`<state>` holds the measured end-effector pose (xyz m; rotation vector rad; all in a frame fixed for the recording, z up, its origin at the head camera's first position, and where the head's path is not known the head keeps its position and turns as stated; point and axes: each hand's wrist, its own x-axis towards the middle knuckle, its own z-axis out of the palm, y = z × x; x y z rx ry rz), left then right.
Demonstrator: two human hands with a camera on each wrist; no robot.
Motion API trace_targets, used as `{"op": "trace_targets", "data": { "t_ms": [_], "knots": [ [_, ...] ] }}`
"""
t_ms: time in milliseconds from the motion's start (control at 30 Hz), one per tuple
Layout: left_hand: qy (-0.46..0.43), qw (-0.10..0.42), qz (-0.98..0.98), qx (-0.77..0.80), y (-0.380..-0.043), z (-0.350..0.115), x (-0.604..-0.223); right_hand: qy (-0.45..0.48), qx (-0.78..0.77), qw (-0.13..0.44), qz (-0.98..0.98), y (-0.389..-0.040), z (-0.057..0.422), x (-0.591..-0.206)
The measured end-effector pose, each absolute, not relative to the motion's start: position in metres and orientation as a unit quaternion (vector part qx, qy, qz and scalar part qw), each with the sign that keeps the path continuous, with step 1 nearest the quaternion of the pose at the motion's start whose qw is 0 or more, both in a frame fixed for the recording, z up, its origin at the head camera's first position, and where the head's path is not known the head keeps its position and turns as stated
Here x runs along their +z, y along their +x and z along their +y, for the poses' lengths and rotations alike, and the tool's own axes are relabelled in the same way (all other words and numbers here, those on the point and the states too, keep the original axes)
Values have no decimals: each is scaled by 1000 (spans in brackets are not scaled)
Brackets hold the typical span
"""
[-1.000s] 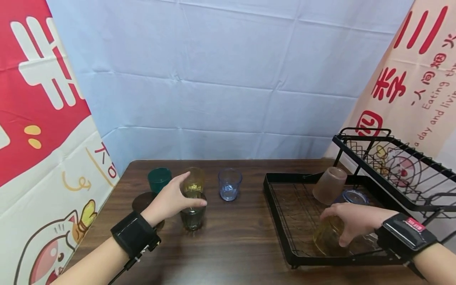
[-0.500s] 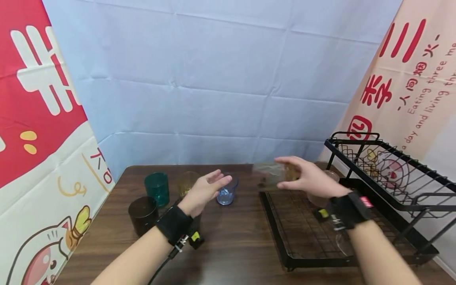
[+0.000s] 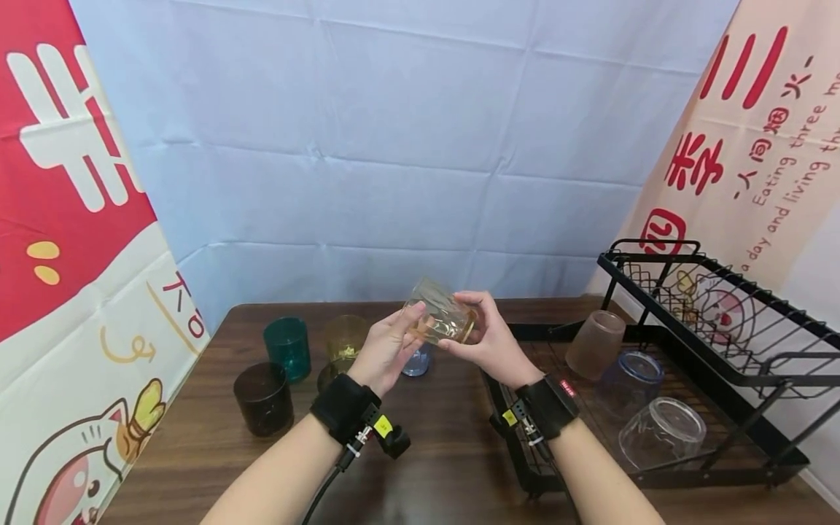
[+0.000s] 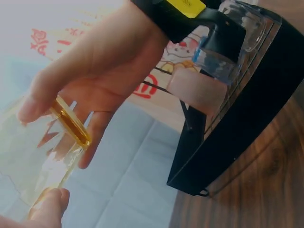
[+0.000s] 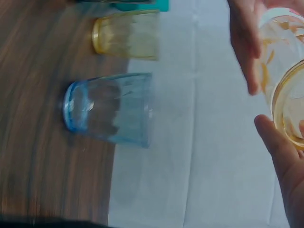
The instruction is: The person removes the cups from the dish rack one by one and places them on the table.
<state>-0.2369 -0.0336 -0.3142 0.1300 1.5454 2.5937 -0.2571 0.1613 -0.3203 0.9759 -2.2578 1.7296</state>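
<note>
A pale yellow drinking glass [image 3: 442,317] is tilted on its side in the air above the table [image 3: 433,437]. My right hand [image 3: 485,339] grips it around the thick amber base. At the rim end my left hand [image 3: 387,346] holds it, thumb on the near side; its other fingers are partly hidden. Behind the hands stands a blue glass [image 5: 107,109], with an amber glass [image 3: 344,337] to its left. A dark greenish glass [image 3: 326,377] is mostly hidden by my left wrist. Farther left are a teal glass [image 3: 289,350] and a dark brown glass [image 3: 264,399].
A black two-tier dish rack [image 3: 534,477] stands at the right. Its lower tier holds a pinkish frosted glass [image 3: 593,346], a blue-rimmed glass [image 3: 633,379] and a clear glass [image 3: 663,435], all upside down. A pale cloth [image 3: 394,160] hangs behind the table.
My right hand has lifted the yellow glass out of the rack and carried it left. My left hand has left the dark greenish glass, moved right and taken hold of the yellow one.
</note>
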Motion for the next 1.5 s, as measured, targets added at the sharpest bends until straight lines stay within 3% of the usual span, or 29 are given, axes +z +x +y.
{"op": "trace_targets", "data": {
  "t_ms": [233, 433, 700, 933, 1133, 1500],
  "knots": [
    [78, 62, 554, 826, -234, -44, -311, 351, 467, 53, -809, -263, 178, -312],
    [89, 44, 671, 735, -226, -43, -313, 373, 357, 43, -855, -275, 222, -299],
    [129, 33, 839, 527, -210, -24, -346, 282, 188, 46, -940, -297, 295, -276],
    [135, 46, 853, 503, -202, -21, -368, 258, 130, 5, -957, -320, 334, -266],
    [123, 46, 855, 502, -203, -23, -377, 208, 111, -51, -970, -332, 346, -266],
    [112, 50, 858, 499, -207, -26, -381, 97, 98, -90, -986, -348, 355, -278]
  ]
}}
